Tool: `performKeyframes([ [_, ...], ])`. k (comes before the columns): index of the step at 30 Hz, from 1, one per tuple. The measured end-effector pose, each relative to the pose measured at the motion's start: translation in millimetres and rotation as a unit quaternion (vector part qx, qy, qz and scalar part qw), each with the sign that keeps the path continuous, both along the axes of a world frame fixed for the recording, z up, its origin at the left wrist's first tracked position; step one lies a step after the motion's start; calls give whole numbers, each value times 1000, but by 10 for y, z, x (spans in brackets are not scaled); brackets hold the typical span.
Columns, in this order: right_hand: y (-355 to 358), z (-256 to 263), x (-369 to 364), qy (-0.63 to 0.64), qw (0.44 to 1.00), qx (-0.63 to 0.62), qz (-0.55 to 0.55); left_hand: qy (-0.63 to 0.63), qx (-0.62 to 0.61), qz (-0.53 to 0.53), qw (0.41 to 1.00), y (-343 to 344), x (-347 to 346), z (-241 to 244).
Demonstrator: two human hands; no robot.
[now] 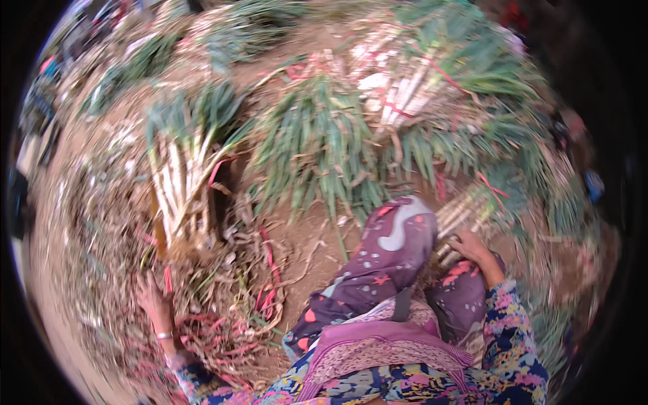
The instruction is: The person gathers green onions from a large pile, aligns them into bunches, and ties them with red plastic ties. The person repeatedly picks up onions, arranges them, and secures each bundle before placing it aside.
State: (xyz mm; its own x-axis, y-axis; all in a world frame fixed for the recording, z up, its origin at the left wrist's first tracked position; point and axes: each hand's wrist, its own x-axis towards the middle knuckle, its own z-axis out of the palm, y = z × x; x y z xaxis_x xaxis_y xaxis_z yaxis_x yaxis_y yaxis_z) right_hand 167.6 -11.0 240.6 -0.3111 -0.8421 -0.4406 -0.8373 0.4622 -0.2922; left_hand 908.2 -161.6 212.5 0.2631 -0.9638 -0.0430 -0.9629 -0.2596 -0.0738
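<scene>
My left hand [154, 298] is held out over the littered ground at the left, fingers apart and nothing in them. A red plastic strip [168, 279] lies by its fingertips. Just beyond stands a bunch of thick Welsh onions or leeks [177, 187], white stalks and roots towards me, green leaves pointing away. At the right, beside my knee, my right hand [473, 250] grips the lower white stalks of another onion bundle [458, 215]. A red tie [492, 190] crosses that bundle near its leaves. Its root end is partly hidden by my legs and hand.
Ahead lies a broad heap of green onion leaves [319, 147]. A bundle with red ties [405, 96] rests behind it to the right. Dry leaves and red strips [217, 334] litter the ground at left. More onions [248, 30] lie at the back; the outer picture is blurred.
</scene>
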Motion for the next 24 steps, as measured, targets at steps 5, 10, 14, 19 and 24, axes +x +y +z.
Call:
performKeyframes([
  [5, 410, 69, -744, 84, 995, 11, -45, 434, -155, -412, 786, -753, -3108, 410],
  [10, 1348, -567, -1580, 114, 965, -65, -226, 543, -4, -623, 563, -272, -5731, 1534],
  [14, 1221, -1241, -1700, 74, 917, -40, -390, 549, 124, -666, 489, -7, -6695, 1440],
  [19, 859, -2558, -1467, 45, 817, -42, -574, 346, 190, -750, 531, -43, -6913, 678],
  [24, 907, -2570, -1282, 8, 814, -64, -578, 368, 228, -757, 490, 24, -7284, 611],
])
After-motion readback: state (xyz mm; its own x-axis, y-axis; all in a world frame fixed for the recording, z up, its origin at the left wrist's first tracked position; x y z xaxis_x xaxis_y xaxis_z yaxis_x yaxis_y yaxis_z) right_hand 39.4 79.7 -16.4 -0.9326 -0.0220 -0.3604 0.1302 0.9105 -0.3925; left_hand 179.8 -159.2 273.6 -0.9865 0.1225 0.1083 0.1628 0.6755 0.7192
